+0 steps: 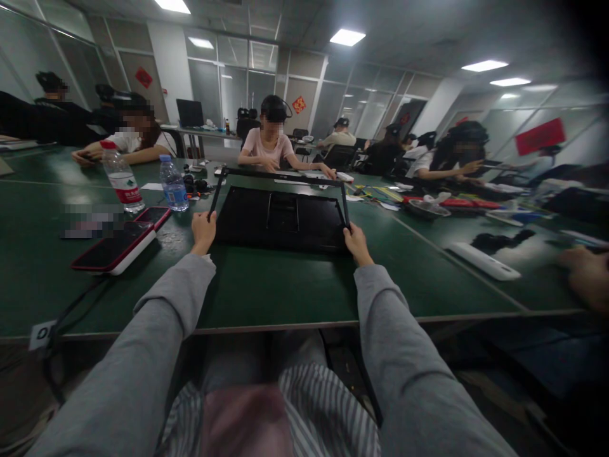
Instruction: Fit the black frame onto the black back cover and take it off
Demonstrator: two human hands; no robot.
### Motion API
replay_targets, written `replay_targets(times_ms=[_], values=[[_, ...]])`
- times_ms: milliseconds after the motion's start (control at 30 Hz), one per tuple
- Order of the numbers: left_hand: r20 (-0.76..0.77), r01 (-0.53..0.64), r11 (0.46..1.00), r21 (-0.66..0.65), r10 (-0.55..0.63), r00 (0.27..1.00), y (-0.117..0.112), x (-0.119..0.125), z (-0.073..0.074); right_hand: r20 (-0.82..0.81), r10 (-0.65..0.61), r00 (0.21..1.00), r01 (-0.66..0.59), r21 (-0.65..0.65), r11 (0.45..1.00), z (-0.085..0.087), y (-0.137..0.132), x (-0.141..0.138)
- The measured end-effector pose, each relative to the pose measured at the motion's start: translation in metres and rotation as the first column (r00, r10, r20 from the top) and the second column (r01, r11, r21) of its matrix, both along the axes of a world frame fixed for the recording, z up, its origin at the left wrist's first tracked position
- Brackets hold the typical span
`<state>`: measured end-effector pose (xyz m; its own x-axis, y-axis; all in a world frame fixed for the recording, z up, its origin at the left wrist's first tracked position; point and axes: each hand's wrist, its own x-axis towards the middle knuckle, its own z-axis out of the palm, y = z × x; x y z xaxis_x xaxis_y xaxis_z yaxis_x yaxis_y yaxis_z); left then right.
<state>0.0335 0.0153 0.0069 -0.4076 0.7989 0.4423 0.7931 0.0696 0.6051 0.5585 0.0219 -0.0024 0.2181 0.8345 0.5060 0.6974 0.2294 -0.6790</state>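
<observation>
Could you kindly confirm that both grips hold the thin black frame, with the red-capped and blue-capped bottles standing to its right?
Not quite: the head view shows the red-capped bottle and blue-capped bottle standing left of the thin black frame, not right. The left grip and right grip do hold it.
</observation>
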Motion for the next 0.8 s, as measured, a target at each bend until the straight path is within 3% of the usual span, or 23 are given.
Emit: replay_targets(times_ms=[267,533,800], values=[[0.01,0.055,0.991,-0.126,-0.054,0.998,-0.005,0.0,0.001,-0.09,-0.055,0.994,0.051,-0.048,0.998,0.003,-0.008,-0.004],[-0.042,0.014,0.991,-0.13,-0.019,0.999,-0.015,-0.01,0.002,-0.062,-0.053,0.997,0.046,-0.108,0.993,0.003,-0.009,-0.016],[-0.032,-0.034,0.989,-0.142,0.03,0.999,-0.017,-0.017,0.001,-0.067,0.039,0.997,-0.043,-0.058,0.997,0.009,-0.01,-0.026]])
